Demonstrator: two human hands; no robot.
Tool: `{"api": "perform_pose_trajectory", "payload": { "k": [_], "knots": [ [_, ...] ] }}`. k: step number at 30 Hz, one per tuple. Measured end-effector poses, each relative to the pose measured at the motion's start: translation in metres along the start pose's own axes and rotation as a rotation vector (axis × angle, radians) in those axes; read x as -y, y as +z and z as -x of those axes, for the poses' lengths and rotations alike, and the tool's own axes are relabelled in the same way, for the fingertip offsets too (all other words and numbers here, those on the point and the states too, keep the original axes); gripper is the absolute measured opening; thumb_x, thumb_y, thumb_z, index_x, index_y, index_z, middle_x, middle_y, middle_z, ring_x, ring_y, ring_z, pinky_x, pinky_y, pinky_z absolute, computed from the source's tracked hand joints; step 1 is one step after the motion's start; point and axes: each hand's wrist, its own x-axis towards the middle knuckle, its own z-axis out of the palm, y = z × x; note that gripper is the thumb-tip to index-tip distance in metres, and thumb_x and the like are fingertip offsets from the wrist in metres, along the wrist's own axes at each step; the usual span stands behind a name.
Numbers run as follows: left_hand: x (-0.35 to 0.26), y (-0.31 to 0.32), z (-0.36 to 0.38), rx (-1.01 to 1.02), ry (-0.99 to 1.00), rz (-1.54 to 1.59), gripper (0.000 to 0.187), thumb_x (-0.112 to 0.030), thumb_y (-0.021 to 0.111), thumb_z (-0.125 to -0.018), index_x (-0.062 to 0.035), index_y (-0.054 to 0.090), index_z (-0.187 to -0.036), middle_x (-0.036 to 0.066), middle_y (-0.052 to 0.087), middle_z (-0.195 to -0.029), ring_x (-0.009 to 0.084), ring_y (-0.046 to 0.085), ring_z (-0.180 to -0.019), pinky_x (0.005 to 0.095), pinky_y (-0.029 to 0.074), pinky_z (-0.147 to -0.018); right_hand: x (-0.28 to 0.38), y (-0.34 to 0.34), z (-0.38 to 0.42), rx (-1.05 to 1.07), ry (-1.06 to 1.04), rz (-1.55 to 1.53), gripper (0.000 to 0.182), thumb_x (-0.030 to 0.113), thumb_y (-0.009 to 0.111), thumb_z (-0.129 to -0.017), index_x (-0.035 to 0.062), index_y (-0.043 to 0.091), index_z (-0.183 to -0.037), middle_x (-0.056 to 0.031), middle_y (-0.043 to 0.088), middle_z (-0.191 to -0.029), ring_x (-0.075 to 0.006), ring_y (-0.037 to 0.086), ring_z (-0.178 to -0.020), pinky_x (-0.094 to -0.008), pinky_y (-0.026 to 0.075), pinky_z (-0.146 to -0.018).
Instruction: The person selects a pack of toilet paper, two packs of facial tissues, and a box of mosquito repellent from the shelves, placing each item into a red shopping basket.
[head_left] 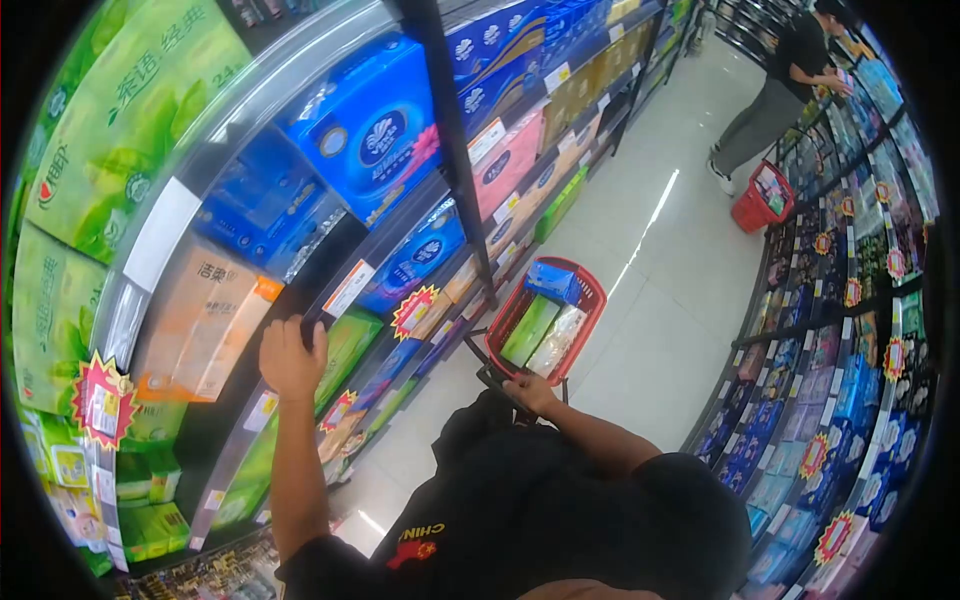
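Note:
My left hand (292, 358) is raised at the shelf, beside an orange tissue pack (205, 325), with its fingers apart and nothing seen in them. Above it on the shelves are clear-wrapped blue packs (262, 200) and a large blue tissue pack (372, 130). A green pack (348, 352) lies just to its right. My right hand (532, 394) is closed on the handle of a red basket cart (592, 345). In the basket are a blue pack (553, 282), a green pack (529, 330) and a white pack (558, 340).
Large green packs (120, 120) fill the left shelf. A black post (455, 150) stands by the shelves. Up the aisle (650, 170), another person (790, 85) leans toward the right shelves beside a red basket (763, 200). Starburst price tags (104, 400) stick out from shelf edges.

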Motion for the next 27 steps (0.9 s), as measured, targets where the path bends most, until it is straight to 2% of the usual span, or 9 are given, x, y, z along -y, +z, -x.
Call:
{"api": "perform_pose_trajectory", "payload": {
  "k": [4,5,11,14,15,19,22,23,27],
  "knots": [
    [-0.002,-0.003,0.001,0.017,-0.001,-0.023,0.028,-0.029,0.071,-0.083,-0.0066,0.064,-0.099,0.011,0.056,-0.084,0.0305,0.058,-0.077,0.0413,0.048,-0.064,0.001,-0.020,-0.001,-0.048,-0.001,0.075,0.047,0.049,0.060,-0.091,0.0045,0.074,-0.095,-0.0219,0.070,-0.088,-0.0377,0.069,-0.086,-0.0448,0.052,-0.079],
    [-0.003,-0.004,0.001,0.039,-0.012,-0.034,0.029,-0.030,0.070,-0.084,-0.0065,0.064,-0.099,0.011,0.057,-0.085,0.0311,0.058,-0.078,0.0416,0.048,-0.065,-0.007,-0.022,-0.006,-0.056,0.022,0.120,0.047,0.051,0.058,-0.091,0.0070,0.074,-0.098,-0.0209,0.071,-0.093,-0.0392,0.068,-0.092,-0.0465,0.052,-0.081],
    [0.000,0.003,0.004,0.018,-0.015,-0.016,0.027,-0.029,0.070,-0.084,-0.0063,0.064,-0.098,0.012,0.058,-0.085,0.0339,0.058,-0.079,0.0439,0.048,-0.066,-0.026,-0.054,-0.019,-0.102,0.019,0.204,0.050,0.053,0.058,-0.089,0.0070,0.074,-0.099,-0.0220,0.071,-0.094,-0.0392,0.067,-0.094,-0.0475,0.051,-0.084],
    [-0.004,0.003,-0.001,0.013,-0.012,-0.010,0.026,-0.027,0.069,-0.084,-0.0060,0.064,-0.097,0.013,0.058,-0.083,0.0349,0.058,-0.077,0.0445,0.048,-0.065,-0.052,-0.063,-0.044,-0.140,0.056,0.303,0.050,0.053,0.058,-0.089,0.0063,0.074,-0.093,-0.0216,0.071,-0.090,-0.0393,0.067,-0.091,-0.0479,0.051,-0.082],
    [-0.004,0.003,-0.001,0.016,-0.013,-0.015,0.025,-0.027,0.070,-0.084,-0.0058,0.064,-0.097,0.013,0.058,-0.082,0.0351,0.058,-0.077,0.0447,0.048,-0.065,-0.048,-0.070,-0.043,-0.170,0.041,0.258,0.049,0.053,0.058,-0.089,0.0062,0.074,-0.088,-0.0208,0.070,-0.087,-0.0396,0.067,-0.089,-0.0488,0.051,-0.080],
    [-0.004,0.001,-0.003,0.054,-0.040,0.034,0.024,-0.024,0.070,-0.084,-0.0052,0.064,-0.097,0.013,0.059,-0.084,0.0360,0.058,-0.078,0.0447,0.048,-0.066,-0.043,-0.078,-0.063,-0.201,0.068,0.195,0.048,0.051,0.060,-0.089,0.0049,0.072,-0.084,-0.0211,0.070,-0.082,-0.0389,0.068,-0.085,-0.0470,0.052,-0.077],
    [-0.007,0.004,-0.007,-0.067,-0.102,0.127,0.026,-0.024,0.071,-0.084,-0.0045,0.064,-0.100,0.014,0.061,-0.088,0.0351,0.059,-0.080,0.0435,0.048,-0.069,-0.037,-0.068,-0.084,-0.236,0.048,0.153,0.048,0.050,0.058,-0.090,0.0048,0.072,-0.083,-0.0206,0.070,-0.082,-0.0386,0.068,-0.083,-0.0469,0.052,-0.078],
    [-0.010,0.005,-0.007,-0.075,-0.221,0.160,0.029,-0.024,0.071,-0.085,-0.0022,0.065,-0.103,0.015,0.061,-0.091,0.0351,0.058,-0.081,0.0432,0.047,-0.071,-0.036,-0.065,-0.090,-0.259,0.020,0.152,0.048,0.050,0.056,-0.091,0.0045,0.070,-0.080,-0.0202,0.070,-0.081,-0.0389,0.068,-0.082,-0.0478,0.052,-0.078],
    [-0.068,0.018,-0.048,-0.323,-0.052,0.228,0.029,-0.021,0.068,-0.087,0.0020,0.064,-0.103,0.016,0.059,-0.091,0.0340,0.055,-0.079,0.0413,0.044,-0.067,-0.026,-0.071,-0.120,-0.246,0.015,0.133,0.050,0.050,0.055,-0.093,0.0041,0.068,-0.078,-0.0211,0.069,-0.080,-0.0412,0.067,-0.082,-0.0501,0.051,-0.077]
  ]
}}
